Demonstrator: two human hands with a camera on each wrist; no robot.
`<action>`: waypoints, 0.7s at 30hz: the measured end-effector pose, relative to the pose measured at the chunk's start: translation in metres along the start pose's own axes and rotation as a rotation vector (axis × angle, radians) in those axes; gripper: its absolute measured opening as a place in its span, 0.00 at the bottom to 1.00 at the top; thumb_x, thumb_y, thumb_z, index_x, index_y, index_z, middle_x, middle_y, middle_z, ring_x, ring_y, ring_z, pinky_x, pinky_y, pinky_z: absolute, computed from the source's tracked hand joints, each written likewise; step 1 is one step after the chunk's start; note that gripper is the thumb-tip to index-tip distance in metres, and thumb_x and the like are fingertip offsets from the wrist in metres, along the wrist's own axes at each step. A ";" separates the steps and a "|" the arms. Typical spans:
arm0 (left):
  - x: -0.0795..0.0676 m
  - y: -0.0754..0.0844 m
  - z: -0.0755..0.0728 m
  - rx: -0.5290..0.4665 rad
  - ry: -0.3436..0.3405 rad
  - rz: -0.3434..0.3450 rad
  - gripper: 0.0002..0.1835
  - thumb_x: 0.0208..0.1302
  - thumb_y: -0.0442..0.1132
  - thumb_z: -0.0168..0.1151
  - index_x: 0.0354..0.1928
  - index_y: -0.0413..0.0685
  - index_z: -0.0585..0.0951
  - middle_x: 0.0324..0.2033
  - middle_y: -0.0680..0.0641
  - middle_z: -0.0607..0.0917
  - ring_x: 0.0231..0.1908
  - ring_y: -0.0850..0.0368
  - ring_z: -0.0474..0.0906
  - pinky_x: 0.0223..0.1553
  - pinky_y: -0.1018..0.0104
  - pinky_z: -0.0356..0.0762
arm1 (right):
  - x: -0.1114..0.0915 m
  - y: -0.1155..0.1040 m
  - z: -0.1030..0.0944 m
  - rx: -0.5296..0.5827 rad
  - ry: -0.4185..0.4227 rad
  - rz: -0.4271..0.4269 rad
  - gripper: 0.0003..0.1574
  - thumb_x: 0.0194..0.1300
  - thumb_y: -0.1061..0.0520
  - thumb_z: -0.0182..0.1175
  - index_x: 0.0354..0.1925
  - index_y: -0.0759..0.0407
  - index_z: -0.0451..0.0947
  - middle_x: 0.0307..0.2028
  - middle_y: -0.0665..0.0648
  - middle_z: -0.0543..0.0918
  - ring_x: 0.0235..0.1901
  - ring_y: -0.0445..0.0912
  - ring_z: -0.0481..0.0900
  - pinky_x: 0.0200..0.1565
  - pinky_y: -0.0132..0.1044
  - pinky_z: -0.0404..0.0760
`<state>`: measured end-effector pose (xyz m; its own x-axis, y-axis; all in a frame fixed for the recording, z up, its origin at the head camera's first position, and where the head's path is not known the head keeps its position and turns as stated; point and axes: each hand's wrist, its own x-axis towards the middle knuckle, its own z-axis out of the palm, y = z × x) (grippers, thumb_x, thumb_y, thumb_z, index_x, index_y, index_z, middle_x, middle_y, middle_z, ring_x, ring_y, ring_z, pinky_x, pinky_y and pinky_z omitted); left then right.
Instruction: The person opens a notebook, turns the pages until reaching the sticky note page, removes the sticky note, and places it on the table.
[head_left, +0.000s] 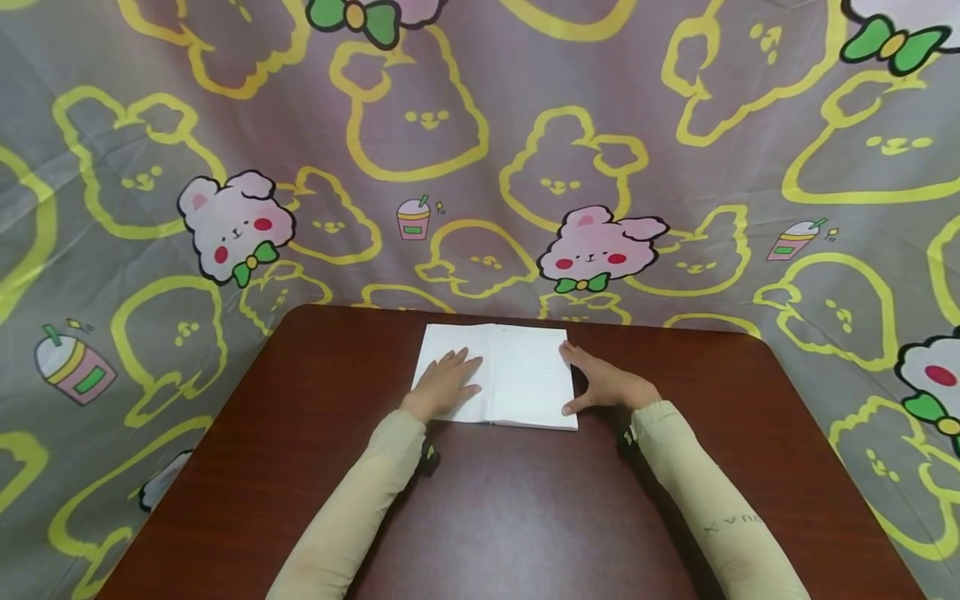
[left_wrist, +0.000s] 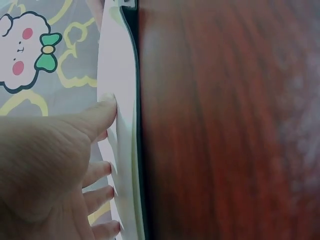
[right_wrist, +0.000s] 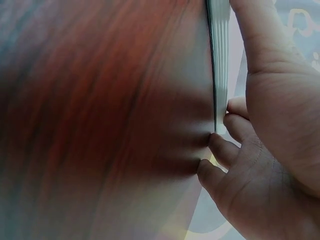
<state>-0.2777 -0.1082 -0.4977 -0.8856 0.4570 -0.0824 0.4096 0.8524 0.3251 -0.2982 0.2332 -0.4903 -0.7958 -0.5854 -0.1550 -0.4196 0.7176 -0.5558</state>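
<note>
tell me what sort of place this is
Probably a small desk space closed off by fabric, perhaps indoors: a red-brown table, a cartoon-print curtain hanging behind it and along both sides, and an open book lying on it.

Grey cloth (head_left: 498, 196) behind the table (head_left: 712, 383) and along both sides, lightly creased. Print: yellow animal outlines (head_left: 417, 177), pale rabbit heads (head_left: 592, 242) with green bows (head_left: 581, 284), pink drink cups (head_left: 412, 225). Table red-brown, wood-grained, far corners rounded. Pale glare (head_left: 517, 533) on near middle of top; cloth pinkish up top centre.
</note>
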 end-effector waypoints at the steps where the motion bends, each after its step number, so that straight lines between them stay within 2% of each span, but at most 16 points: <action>1: 0.000 0.000 0.000 0.000 0.007 0.002 0.32 0.78 0.51 0.52 0.78 0.50 0.63 0.78 0.39 0.57 0.77 0.36 0.52 0.74 0.35 0.51 | 0.000 0.000 0.000 -0.002 0.002 0.000 0.81 0.49 0.40 0.80 0.79 0.70 0.40 0.80 0.70 0.42 0.79 0.65 0.39 0.75 0.63 0.49; 9: 0.000 0.002 -0.001 0.052 0.027 0.019 0.30 0.78 0.51 0.52 0.75 0.46 0.67 0.76 0.37 0.63 0.76 0.37 0.57 0.74 0.41 0.56 | -0.001 -0.001 -0.001 -0.007 0.000 0.000 0.80 0.49 0.41 0.80 0.79 0.70 0.41 0.80 0.70 0.43 0.79 0.65 0.40 0.75 0.62 0.50; 16: -0.004 0.005 0.000 0.085 0.095 0.135 0.25 0.76 0.43 0.56 0.68 0.36 0.74 0.67 0.34 0.75 0.72 0.38 0.65 0.74 0.49 0.60 | 0.002 0.001 0.001 -0.016 -0.007 0.014 0.82 0.47 0.38 0.80 0.80 0.68 0.41 0.80 0.69 0.44 0.80 0.63 0.40 0.75 0.61 0.49; 21: -0.008 0.008 0.000 0.089 0.128 0.173 0.22 0.75 0.41 0.58 0.65 0.36 0.76 0.65 0.36 0.78 0.71 0.39 0.68 0.73 0.49 0.63 | 0.003 0.003 0.001 -0.015 -0.011 0.024 0.82 0.46 0.37 0.80 0.80 0.66 0.41 0.81 0.66 0.43 0.80 0.61 0.40 0.76 0.60 0.49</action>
<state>-0.2675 -0.1046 -0.4946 -0.8188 0.5671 0.0894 0.5704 0.7858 0.2391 -0.3009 0.2333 -0.4933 -0.8010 -0.5720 -0.1767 -0.4071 0.7369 -0.5398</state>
